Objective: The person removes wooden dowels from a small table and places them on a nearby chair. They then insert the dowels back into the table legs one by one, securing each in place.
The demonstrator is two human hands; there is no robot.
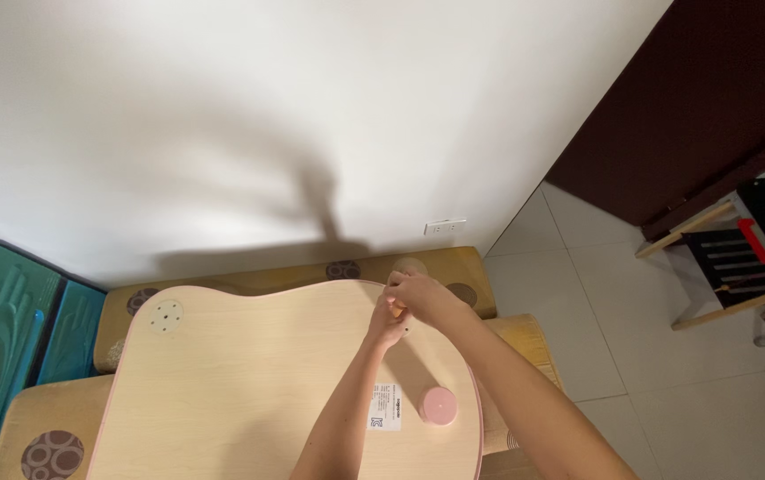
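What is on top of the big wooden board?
On the light wooden board sit a pink round cap and a white label. Both hands, left hand and right hand, meet at its far edge around something small and orange, mostly covered by fingers.

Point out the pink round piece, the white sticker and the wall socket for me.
pink round piece [439, 405], head view, middle of its top face
white sticker [385, 408], head view, its centre
wall socket [445, 227], head view, middle of its plate

both arms reach forward; left hand [387, 327] and right hand [420, 295] meet, fingers curled together.
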